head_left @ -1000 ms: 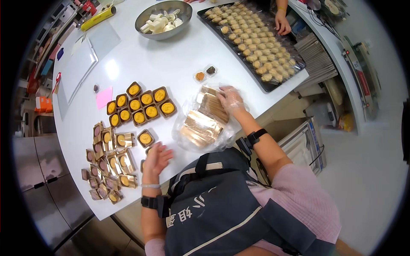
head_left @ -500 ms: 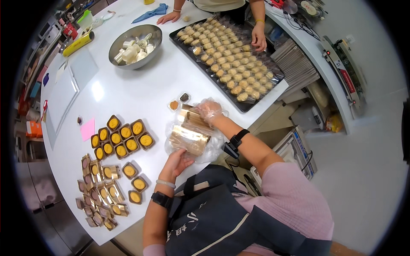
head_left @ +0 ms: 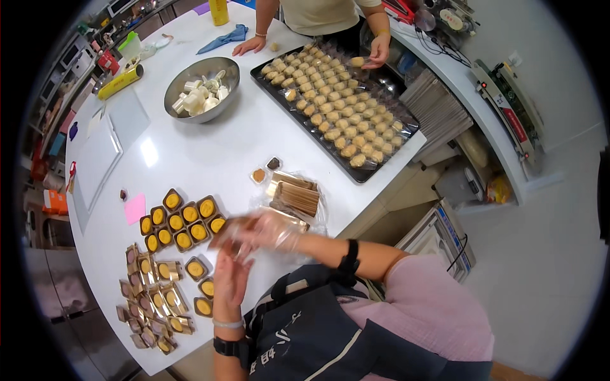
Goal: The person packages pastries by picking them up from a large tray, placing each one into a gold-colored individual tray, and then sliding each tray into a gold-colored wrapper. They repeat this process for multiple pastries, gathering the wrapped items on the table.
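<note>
My right hand (head_left: 270, 230), in a clear glove, is blurred by motion beside the trays. A smeared brownish piece (head_left: 232, 232) shows at its fingers, and its kind cannot be made out. Just below is my bare left hand (head_left: 232, 277), palm turned inward, its fingertips partly hidden by the right hand and the blur. Behind my right hand lies a stack of gold-and-brown wrappers (head_left: 297, 198) in clear plastic. To the left, yellow round cakes (head_left: 190, 213) sit in small brown trays. Nearer me, more cakes (head_left: 170, 297) stand in gold wrappers.
Across the table a person's hand (head_left: 379, 52) holds a wrapped pale ball over a black tray (head_left: 360, 175) of wrapped balls. A steel bowl (head_left: 216, 115) holds white pieces. Nearby are two small packets (head_left: 258, 175), a pink note (head_left: 135, 208) and a blue cloth (head_left: 222, 39).
My right hand has left the wrapper stack and swung left, toward my left hand. My left hand has moved off the stack, left and nearer me. The other person has lifted a wrapped ball.
</note>
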A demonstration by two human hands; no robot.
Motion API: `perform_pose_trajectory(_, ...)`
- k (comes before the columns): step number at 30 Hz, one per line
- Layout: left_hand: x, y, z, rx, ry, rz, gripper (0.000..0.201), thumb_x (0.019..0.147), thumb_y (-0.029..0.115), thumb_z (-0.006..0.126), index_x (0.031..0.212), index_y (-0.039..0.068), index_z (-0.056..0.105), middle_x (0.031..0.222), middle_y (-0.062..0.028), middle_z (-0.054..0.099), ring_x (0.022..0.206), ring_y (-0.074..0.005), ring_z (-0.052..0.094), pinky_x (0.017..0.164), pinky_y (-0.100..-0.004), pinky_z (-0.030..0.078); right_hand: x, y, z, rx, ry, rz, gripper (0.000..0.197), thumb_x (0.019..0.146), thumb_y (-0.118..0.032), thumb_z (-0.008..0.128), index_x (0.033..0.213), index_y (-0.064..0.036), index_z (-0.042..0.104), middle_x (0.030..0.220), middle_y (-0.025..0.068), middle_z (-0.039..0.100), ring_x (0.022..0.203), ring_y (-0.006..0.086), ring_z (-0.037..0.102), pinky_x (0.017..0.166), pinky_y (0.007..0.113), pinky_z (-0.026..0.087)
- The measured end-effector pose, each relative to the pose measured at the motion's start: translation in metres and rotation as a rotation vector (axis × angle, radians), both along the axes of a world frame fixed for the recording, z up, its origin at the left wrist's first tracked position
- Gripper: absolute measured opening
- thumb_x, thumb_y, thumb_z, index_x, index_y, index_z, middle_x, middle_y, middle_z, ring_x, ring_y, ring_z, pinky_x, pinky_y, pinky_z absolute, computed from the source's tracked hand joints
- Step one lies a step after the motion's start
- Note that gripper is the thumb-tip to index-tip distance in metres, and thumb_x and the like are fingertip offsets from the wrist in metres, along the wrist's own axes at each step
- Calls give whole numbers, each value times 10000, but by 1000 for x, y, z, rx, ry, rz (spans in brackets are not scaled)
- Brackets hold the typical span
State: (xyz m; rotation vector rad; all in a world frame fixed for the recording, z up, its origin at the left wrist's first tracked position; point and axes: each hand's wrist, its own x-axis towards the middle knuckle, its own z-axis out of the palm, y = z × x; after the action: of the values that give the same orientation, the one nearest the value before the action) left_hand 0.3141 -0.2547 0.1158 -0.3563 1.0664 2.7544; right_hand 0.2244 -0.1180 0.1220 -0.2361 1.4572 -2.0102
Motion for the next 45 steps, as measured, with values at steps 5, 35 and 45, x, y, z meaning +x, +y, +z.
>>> perform_pose_trajectory(5, 26, -55, -15, -369, -105, 301, 208, 845, 181, 521, 971, 16, 516, 913, -76, 560, 845, -149, 523, 768, -283, 413, 11, -34, -3, 250, 443, 207, 337, 697, -310, 668, 744, 12, 579, 648, 96, 584, 555, 139, 560, 514, 258, 447)
perform_pose_trajectory(35, 149, -97, -78, 24, -548, 995, 164, 780, 141, 608, 915, 62, 559, 775, -4, 606, 605, -42, 532, 435, -123, 356, 0, -192, -94, 710, 817, 671, 292, 810, -281, 510, 945, -33, 587, 856, 176, 596, 816, 279, 579, 738, 333, 451)
perform_pose_trajectory(45, 147, -113, -80, 150, -521, 1179, 118, 781, 138, 598, 871, 67, 568, 778, -6, 586, 653, -95, 547, 541, -190, 453, 2, -200, -104, 799, 666, 735, 279, 802, -222, 466, 983, -41, 577, 861, 169, 601, 794, 276, 584, 736, 341, 449)
